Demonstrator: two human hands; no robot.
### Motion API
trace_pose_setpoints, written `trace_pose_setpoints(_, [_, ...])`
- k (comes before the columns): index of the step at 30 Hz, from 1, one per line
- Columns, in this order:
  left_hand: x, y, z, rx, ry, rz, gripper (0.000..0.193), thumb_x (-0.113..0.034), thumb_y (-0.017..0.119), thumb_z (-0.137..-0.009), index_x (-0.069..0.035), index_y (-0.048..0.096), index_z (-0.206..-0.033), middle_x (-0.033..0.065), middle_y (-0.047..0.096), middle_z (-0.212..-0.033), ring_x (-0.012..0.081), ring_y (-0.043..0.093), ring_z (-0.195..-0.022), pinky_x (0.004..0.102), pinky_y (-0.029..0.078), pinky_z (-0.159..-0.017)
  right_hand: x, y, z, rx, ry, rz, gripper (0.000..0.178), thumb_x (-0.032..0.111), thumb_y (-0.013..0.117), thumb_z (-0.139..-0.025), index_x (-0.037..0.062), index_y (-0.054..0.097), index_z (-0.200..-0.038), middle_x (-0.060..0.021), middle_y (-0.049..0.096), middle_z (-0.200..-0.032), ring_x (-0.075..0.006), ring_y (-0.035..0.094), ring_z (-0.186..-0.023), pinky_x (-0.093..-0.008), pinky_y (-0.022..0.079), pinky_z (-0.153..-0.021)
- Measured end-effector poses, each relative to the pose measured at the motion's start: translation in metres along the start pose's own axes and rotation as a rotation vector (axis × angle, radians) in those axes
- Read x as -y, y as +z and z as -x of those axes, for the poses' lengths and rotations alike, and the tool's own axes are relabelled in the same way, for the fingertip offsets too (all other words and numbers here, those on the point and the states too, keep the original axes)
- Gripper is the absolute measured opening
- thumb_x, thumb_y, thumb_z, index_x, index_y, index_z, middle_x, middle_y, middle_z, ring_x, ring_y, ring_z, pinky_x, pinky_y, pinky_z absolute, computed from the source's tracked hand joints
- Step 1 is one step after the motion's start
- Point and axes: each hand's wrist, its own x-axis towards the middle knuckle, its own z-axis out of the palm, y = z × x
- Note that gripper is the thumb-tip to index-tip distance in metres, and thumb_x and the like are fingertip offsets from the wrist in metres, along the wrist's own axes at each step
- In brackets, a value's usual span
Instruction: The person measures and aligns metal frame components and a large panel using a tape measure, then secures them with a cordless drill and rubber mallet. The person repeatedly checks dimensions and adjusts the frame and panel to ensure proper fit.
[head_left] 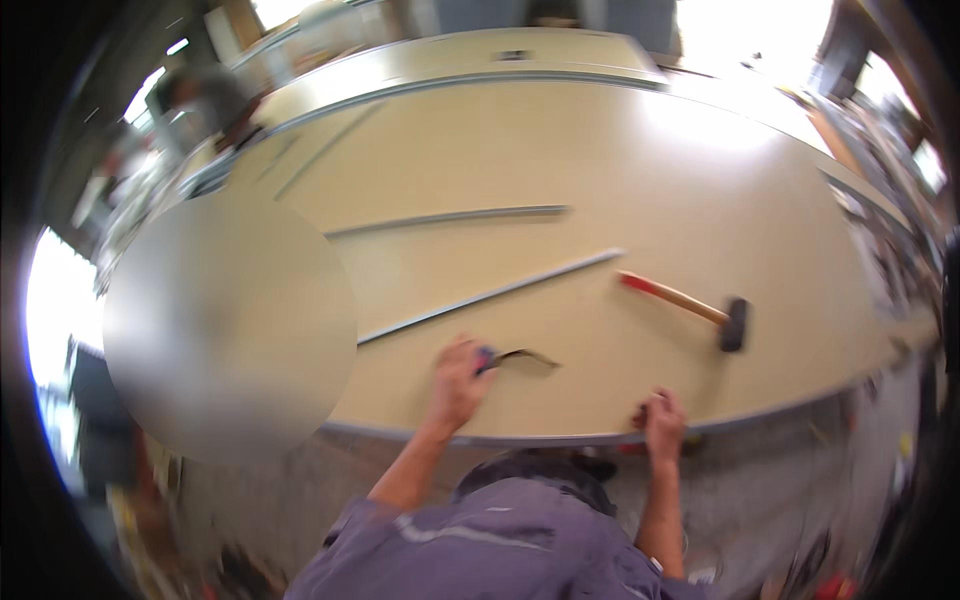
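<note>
My left hand (459, 388) is closed around a small blue-and-dark object (485, 360) above the large beige panel (500, 170). A thin, dark, curved strip (528, 354) runs from that object to the right; motion blur hides its exact kind. Near the panel's front edge, my right hand (663, 420) is curled, its fingers pressed together. Something dark shows beside those fingers, too blurred to name. A mallet (734, 325) with a black head and a red-ended wooden handle lies to the right, apart from both hands.
Two narrow metal strips (490, 293) (450, 219) lie on the panel ahead of my left hand. Another beige panel (450, 55) stands beyond the far edge. A person (205, 105) is at the far left. A blurred round patch hides the panel's left part.
</note>
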Motion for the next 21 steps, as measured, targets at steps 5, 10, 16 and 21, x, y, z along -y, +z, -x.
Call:
trace_pose_setpoints(5, [-0.009, 0.005, -0.006, 0.024, 0.045, -0.096, 0.047, -0.022, 0.073, -0.083, -0.005, 0.059, -0.125, 0.0178, 0.057, -0.130, 0.0378, 0.052, -0.119, 0.0471, 0.041, -0.104, -0.023, 0.002, -0.007, -0.048, 0.028, -0.188, 0.018, 0.019, 0.050, -0.101, 0.0059, 0.061, -0.105, -0.0050, 0.062, -0.069, -0.0132, 0.058, -0.048, -0.0263, 0.044, -0.040])
trace_pose_setpoints(10, [-0.033, 0.001, 0.023, 0.009, 0.009, 0.129, 0.043, -0.025, 0.069, -0.089, -0.005, 0.060, -0.125, 0.0167, 0.058, -0.128, 0.0353, 0.053, -0.119, 0.0445, 0.043, -0.103, -0.021, 0.003, -0.011, -0.009, -0.019, -0.219, 0.017, 0.019, 0.050, -0.102, 0.0058, 0.059, -0.102, -0.0049, 0.061, -0.071, -0.0123, 0.056, -0.047, -0.0257, 0.041, -0.039])
trace_pose_setpoints(16, [-0.071, 0.001, 0.072, 0.051, -0.441, 0.819, 0.038, -0.029, 0.058, -0.099, -0.003, 0.059, -0.127, 0.0083, 0.066, -0.111, 0.0159, 0.062, -0.094, 0.0293, 0.051, -0.078, -0.009, -0.005, -0.016, 0.078, -0.012, -0.192, 0.018, 0.015, 0.050, -0.101, 0.0017, 0.059, -0.109, -0.0061, 0.061, -0.075, -0.0130, 0.058, -0.050, -0.0258, 0.043, -0.041])
trace_pose_setpoints(21, [-0.087, -0.016, 0.121, 0.142, -0.785, 1.191, 0.038, -0.032, 0.049, -0.105, -0.004, 0.058, -0.130, 0.0030, 0.067, -0.105, 0.0081, 0.060, -0.082, 0.0223, 0.050, -0.060, -0.030, -0.007, -0.026, 0.138, -0.074, -0.225, 0.017, 0.018, 0.051, -0.102, 0.0042, 0.060, -0.107, -0.0051, 0.061, -0.077, -0.0128, 0.059, -0.052, -0.0255, 0.045, -0.043])
